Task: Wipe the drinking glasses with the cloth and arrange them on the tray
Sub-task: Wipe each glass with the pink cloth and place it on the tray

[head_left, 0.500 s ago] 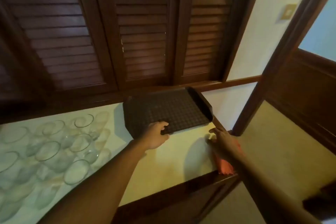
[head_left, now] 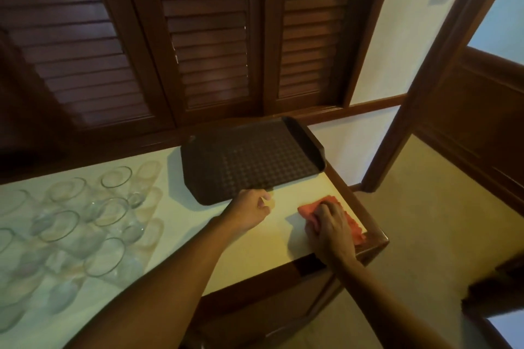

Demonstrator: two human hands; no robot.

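- Red cloth (head_left: 354,224) lies crumpled at the worktop's (head_left: 255,252) right corner, its length along the right edge.
- Right hand (head_left: 330,231) curls over it, gripping.
- Left hand (head_left: 252,207) hovers loosely curled, empty, beside the dark tray (head_left: 246,161).
- Clear glasses (head_left: 85,221) stand clustered at left.

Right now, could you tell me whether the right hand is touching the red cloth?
Touching. The head view shows the right hand lying on top of the red cloth at the counter's corner, fingers curled into the fabric, no gap between them.
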